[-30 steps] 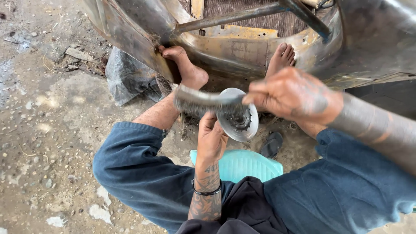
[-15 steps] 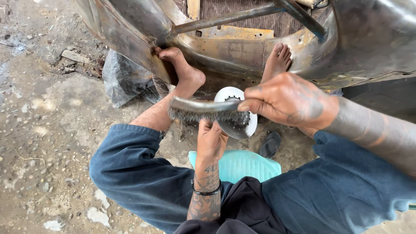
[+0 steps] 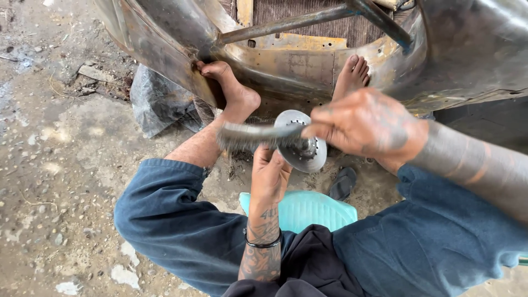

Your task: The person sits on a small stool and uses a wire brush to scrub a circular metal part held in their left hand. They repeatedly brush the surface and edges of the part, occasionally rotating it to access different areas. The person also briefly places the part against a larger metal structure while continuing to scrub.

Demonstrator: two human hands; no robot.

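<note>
The metal disc [image 3: 303,144] is sitting in front of the person's knees, just above a turquoise plastic stool [image 3: 301,209], with its round face tilting up toward the camera and a ring of small holes showing near its rim. The left hand [image 3: 270,177] is closing around the disc from below, fingers curling up behind it. The right hand [image 3: 366,125] is gripping the handle of a wire brush [image 3: 256,137], whose long axis is lying almost level, running left to right, bristles facing down, its handle end crossing over the disc. Both bare feet are pressing against a curved, rusty sheet-metal body [image 3: 286,60] ahead. A dark sandal [image 3: 344,182] is lying on the gritty concrete floor [image 3: 60,165], just right of the stool. A crumpled grey plastic bag [image 3: 159,104] is resting by the left foot.
</note>
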